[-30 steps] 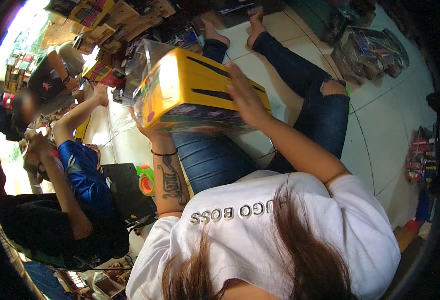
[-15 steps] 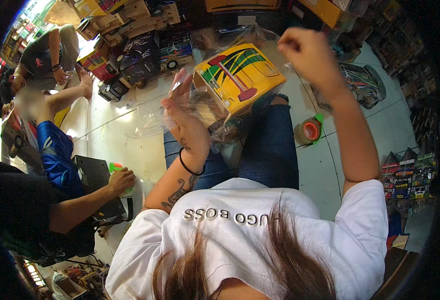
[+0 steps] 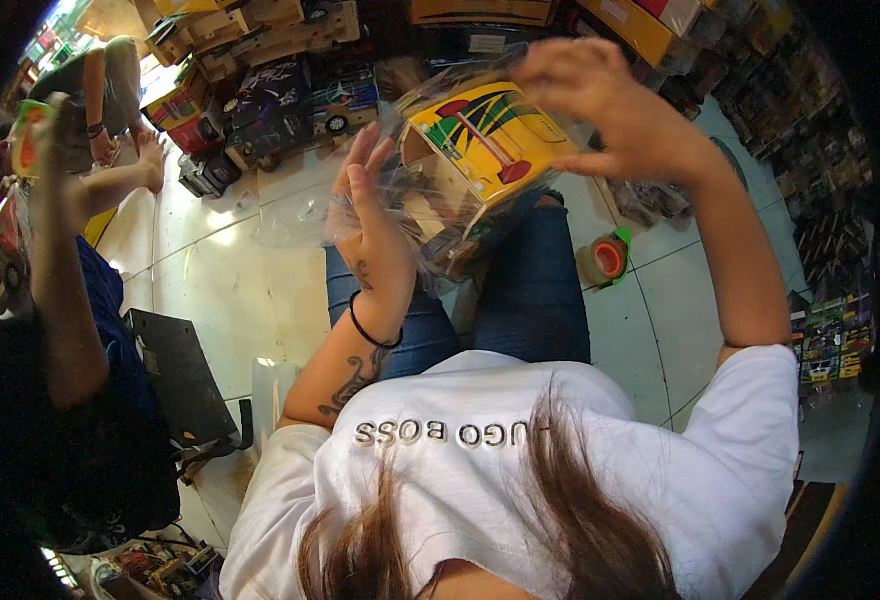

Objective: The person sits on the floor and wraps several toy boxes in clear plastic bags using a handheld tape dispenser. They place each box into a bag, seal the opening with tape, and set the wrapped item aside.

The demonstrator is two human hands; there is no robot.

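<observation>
"Floor tiles [image 3: 275, 295], pale and shiny, spread under everything," one observer said. "A tape dispenser [image 3: 610, 260], green and orange, lay on them just right of the person's jeans [image 3: 530, 285]."

"And the room around it?" the other asked.

"Crowded. Wooden toy trucks [image 3: 260, 35] were piled along the far side, packaged toys [image 3: 830, 345] filled the right edge, and a black case [image 3: 185, 375] stood at the left, near another person's raised forearm [image 3: 68, 260]."

"Where was the yellow toy truck [image 3: 508, 145]?"

"Above the person's thighs, tilted, inside clear plastic wrapping [image 3: 305, 215]. Whether the legs bore its weight was hidden."

"What about the grip?"

"The left hand [image 3: 370, 205] had its fingers extended, unclosed, beside the loose plastic on the truck's left. The right hand [image 3: 625, 115] arched over the truck's right corner, thumb near its yellow edge; blur smeared the fingers, so one could not tell whether they pinched the film."

"What else was hard to make out?"

"The truck's underside, lost behind folds. The other person's forearm was smeared too, and the packaged toys were too small to tell apart."
</observation>
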